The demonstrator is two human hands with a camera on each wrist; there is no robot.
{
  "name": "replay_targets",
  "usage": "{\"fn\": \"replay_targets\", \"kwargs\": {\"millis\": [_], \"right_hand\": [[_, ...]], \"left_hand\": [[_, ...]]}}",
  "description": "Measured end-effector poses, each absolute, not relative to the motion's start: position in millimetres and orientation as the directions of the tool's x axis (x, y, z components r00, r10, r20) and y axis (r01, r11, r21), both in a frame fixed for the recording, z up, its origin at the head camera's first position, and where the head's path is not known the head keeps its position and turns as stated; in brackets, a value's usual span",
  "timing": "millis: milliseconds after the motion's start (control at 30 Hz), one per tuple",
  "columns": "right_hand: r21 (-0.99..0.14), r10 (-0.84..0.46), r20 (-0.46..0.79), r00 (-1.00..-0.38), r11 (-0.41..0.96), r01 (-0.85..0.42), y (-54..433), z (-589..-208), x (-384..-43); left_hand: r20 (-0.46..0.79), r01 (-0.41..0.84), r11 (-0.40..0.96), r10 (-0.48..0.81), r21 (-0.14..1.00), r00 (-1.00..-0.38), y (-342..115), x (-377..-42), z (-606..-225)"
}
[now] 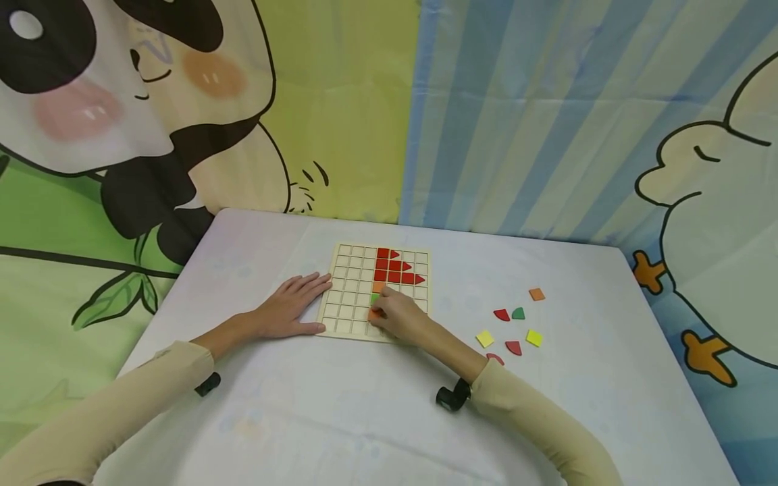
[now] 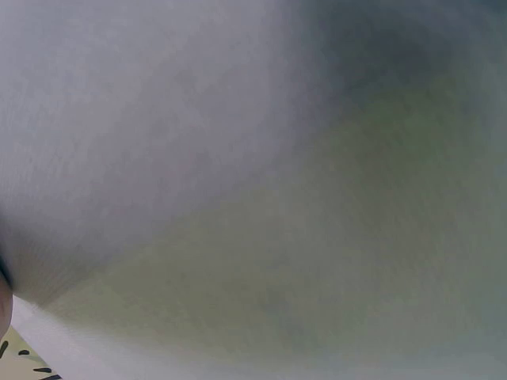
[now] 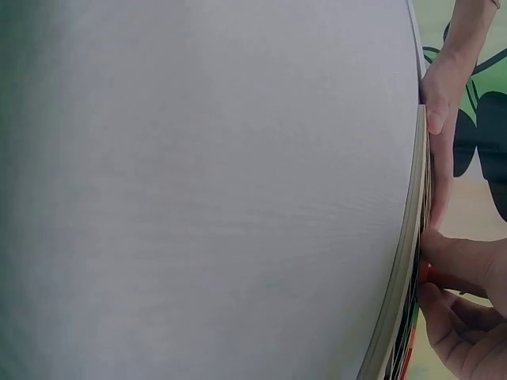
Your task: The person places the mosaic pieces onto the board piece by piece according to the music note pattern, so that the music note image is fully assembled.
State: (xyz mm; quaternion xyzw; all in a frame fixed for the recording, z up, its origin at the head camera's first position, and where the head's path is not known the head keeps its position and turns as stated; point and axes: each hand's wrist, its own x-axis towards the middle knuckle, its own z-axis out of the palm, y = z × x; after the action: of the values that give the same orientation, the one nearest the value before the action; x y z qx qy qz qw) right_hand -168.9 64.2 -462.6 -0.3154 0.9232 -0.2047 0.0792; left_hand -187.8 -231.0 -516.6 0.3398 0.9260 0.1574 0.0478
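Observation:
A pale wooden grid board [image 1: 350, 290] lies on the white table. Red tiles [image 1: 389, 275], some square and some pointed, form three rows in its upper part. Below them come an orange square [image 1: 379, 287] and a green tile [image 1: 374, 298], both partly covered by my right hand [image 1: 402, 316]. That hand pinches an orange tile [image 1: 374, 315] between thumb and finger, low on the board; the orange edge [image 3: 425, 273] shows between the fingertips in the right wrist view. My left hand [image 1: 292, 307] lies flat with fingers spread, its fingertips and thumb at the board's left edge.
Loose pieces lie right of the board: an orange square [image 1: 537, 294], a green quarter-round [image 1: 518, 313], yellow squares [image 1: 534, 338] and several red curved pieces [image 1: 513, 347]. A printed curtain [image 1: 486, 121] hangs behind the table [image 1: 292, 405]. The left wrist view shows mostly blurred cloth.

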Motion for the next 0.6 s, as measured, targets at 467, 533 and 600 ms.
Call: {"fn": "replay_targets", "kwargs": {"millis": [467, 533, 600], "right_hand": [[-0.457, -0.621, -0.018, -0.784, 0.702, -0.546, 66.6, -454.9, -163.2], [-0.467, -0.608, -0.01, -0.794, 0.705, -0.534, 76.0, -449.1, -160.2], [-0.476, -0.587, -0.002, -0.809, 0.713, -0.516, 89.9, -442.9, -157.2]], "left_hand": [[0.01, 0.617, 0.727, 0.644, 0.303, -0.765, -231.7, -187.5, -516.3], [0.012, 0.617, 0.727, 0.644, 0.3, -0.765, -231.5, -187.6, -516.6], [0.014, 0.617, 0.725, 0.645, 0.304, -0.764, -231.2, -187.5, -516.5]]}}
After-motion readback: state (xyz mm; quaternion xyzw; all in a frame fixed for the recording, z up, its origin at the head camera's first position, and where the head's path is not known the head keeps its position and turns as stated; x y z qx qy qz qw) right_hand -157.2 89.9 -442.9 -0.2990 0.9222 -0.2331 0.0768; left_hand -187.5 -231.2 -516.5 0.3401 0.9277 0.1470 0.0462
